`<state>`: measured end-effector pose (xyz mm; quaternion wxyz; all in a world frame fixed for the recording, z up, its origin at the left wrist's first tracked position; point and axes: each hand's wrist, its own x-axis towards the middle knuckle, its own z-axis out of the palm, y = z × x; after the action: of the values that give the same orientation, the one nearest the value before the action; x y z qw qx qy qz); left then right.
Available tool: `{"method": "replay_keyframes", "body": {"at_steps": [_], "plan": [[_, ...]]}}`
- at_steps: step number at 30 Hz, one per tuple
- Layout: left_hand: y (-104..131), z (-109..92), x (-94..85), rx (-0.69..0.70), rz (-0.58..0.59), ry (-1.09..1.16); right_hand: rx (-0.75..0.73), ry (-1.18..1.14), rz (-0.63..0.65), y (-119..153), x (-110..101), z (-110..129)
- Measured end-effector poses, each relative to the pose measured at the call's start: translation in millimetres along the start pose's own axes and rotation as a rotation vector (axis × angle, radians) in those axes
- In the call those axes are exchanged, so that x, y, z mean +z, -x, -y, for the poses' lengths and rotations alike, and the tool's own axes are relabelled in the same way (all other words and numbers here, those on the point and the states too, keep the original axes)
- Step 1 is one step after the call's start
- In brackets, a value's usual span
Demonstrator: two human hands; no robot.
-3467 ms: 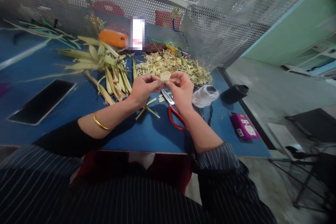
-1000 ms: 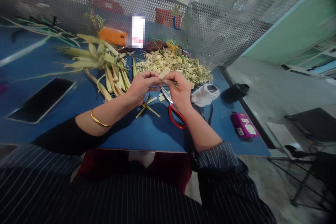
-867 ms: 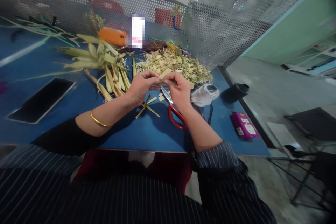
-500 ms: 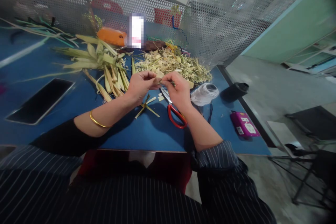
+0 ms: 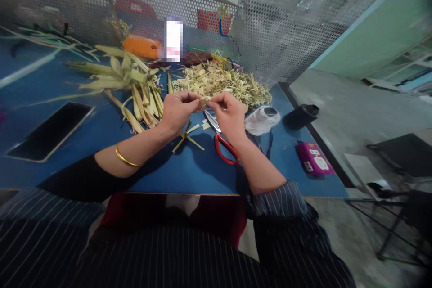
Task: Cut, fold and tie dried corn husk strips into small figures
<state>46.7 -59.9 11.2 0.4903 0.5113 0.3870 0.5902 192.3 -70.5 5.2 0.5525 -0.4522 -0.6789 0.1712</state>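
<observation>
Between the fingertips of both hands is a small pale piece of corn husk (image 5: 205, 98), mostly covered by the fingers. My left hand (image 5: 182, 110) pinches it from the left, and my right hand (image 5: 227, 114) pinches it from the right. Below them on the table lies a star-shaped piece of husk strips (image 5: 186, 136). Red-handled scissors (image 5: 227, 149) rest partly under my right hand, blades pointing away from me. Tiny cut husk scraps (image 5: 206, 124) lie beside the blades.
Whole dried husks (image 5: 141, 85) lie left, a heap of shredded husk (image 5: 216, 78) behind the hands. White string (image 5: 263, 120), a black spool (image 5: 301, 117) and a purple packet (image 5: 313, 158) stand right. A dark phone (image 5: 52, 130) lies left. A perforated metal screen (image 5: 270, 31) bounds the back.
The husk piece sits lower and flatter between the fingers, with less of it showing above them. Both hands have otherwise hardly moved.
</observation>
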Motion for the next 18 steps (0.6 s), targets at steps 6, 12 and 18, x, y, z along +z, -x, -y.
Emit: {"method": "replay_keyframes", "body": {"at_steps": [6, 12, 18], "plan": [[-0.3, 2.7, -2.1, 0.081, 0.021, -0.089, 0.084, -0.063, -0.074, -1.8, 0.7, 2.1], [-0.8, 5.2, -5.7, 0.125, 0.04, -0.227, 0.144, -0.193, -0.062, -2.0, 3.0, -3.0], [-4.5, -4.0, -5.8, -0.233, 0.041, 0.003, 0.015, -0.053, -0.051, -0.6, 3.8, -6.3]]}}
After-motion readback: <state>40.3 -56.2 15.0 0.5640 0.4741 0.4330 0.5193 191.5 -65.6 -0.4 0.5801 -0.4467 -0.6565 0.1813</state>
